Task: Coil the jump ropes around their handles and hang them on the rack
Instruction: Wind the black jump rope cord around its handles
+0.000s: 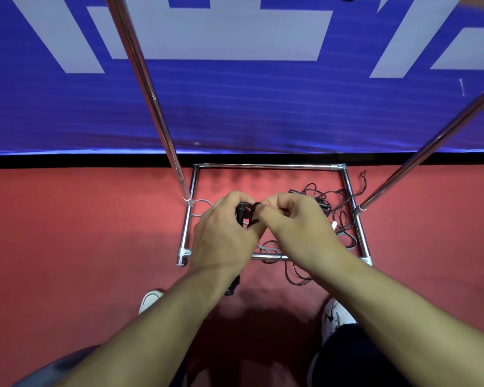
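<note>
Black handles [240, 213] sit in the left hand [224, 233], whose fingers are curled tight round them. The bottom end of a handle pokes out under that wrist. The right hand [294, 219] is just beside the left one, almost touching. Its fingertips pinch a bit of thin black rope [254, 208] right at the top of the handles. It looks like the rope is being wound round them. How many turns are on is hidden by the fingers.

Under and past the right hand, a lot of loose rope [327, 202] lies in a messy heap on the red floor [81, 233]. Some of it trails back toward the person's feet. I cannot tell if the heap is part of this rope or other ropes.

The heap lies inside the shiny metal frame at the bottom of the rack [268, 166]. Two shiny poles [151, 93] go up from the frame, one past each hand. No rope hangs on any part of the rack that shows. The top of the rack is out of sight.

So I think the job is near its start. The winding is going on. Hanging comes later, and the loose rope on the floor has yet to be tidied.

A blue and white banner [235, 107] stands behind the rack. White shoes [150, 300] show below the arms.
</note>
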`<state>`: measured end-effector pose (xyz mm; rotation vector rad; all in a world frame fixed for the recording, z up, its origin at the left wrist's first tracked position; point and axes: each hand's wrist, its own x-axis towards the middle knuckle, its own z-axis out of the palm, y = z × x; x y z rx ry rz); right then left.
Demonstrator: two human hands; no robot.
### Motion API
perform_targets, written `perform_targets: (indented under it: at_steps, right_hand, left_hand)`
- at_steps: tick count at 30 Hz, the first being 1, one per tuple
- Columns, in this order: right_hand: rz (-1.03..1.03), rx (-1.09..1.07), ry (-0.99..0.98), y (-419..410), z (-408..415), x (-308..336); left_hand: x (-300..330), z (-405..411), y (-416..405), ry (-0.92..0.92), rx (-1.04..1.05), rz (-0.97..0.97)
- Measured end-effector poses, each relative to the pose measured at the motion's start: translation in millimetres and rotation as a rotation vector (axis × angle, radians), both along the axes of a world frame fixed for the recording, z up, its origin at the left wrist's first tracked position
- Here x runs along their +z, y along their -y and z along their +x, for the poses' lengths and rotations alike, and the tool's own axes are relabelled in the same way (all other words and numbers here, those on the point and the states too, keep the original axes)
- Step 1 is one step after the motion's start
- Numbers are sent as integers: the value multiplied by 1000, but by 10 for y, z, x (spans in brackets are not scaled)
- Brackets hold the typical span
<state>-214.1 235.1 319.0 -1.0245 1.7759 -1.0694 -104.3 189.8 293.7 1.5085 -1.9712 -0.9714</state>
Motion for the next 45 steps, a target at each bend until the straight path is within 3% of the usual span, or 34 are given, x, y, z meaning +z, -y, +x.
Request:
perform_targets:
  at_steps: [8,13,17,21,24,29,34,41,45]
  right_hand:
    - [-196,-44,177,-42,88,120]
    - [-207,-88,245,-53,75,104]
    - [-224,-163,438,22,8,35]
    - [-265,-245,624,85,-54,69]
    - [-267,-362,793,148,-180,35]
    - [-135,-461,813,162,-353,-12]
    - [-126,-448,992,139,-387,3]
    - [-197,-465,916,147,-383,17]
    - [-316,-511,906,170,-380,59]
  left_hand:
    - [-34,31,102,-200,94,77]
    - [-17,91,140,-178,20,14]
    - [-42,159,174,-92,44,1]
    - [-45,153,178,-157,18,183]
    - [27,135,156,-424,-105,523]
    - [73,153,169,-743,-87,902]
    - [52,97,128,-766,-97,863]
    - [13,74,108,-632,-92,751]
    - [12,76,144,-648,-12,672]
